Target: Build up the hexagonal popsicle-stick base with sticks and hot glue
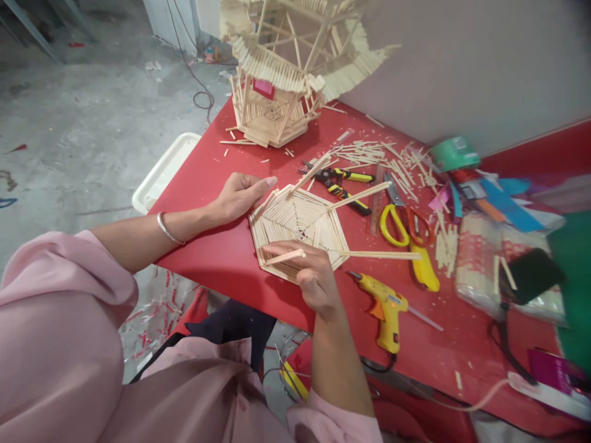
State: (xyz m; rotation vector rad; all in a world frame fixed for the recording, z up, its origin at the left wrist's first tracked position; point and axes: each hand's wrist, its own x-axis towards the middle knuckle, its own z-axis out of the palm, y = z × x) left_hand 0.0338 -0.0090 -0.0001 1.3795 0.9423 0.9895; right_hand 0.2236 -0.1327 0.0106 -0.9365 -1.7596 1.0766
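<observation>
A flat hexagonal panel of glued wooden sticks (300, 221) lies on the red table (217, 252), with longer sticks jutting from its corners. My left hand (240, 195) rests at the panel's left edge, fingers stretched flat against it. My right hand (311, 274) hovers over the panel's near edge and pinches a single short wooden stick (284, 257) between thumb and fingers.
A tall stick-built tower model (281, 74) stands at the table's far end. Right of the panel lie pliers (339, 184), yellow-handled scissors (409, 227), a yellow glue gun (385, 307), scattered sticks (392, 157) and coloured paper (503, 203). A white tray (161, 172) sits off the table's left edge.
</observation>
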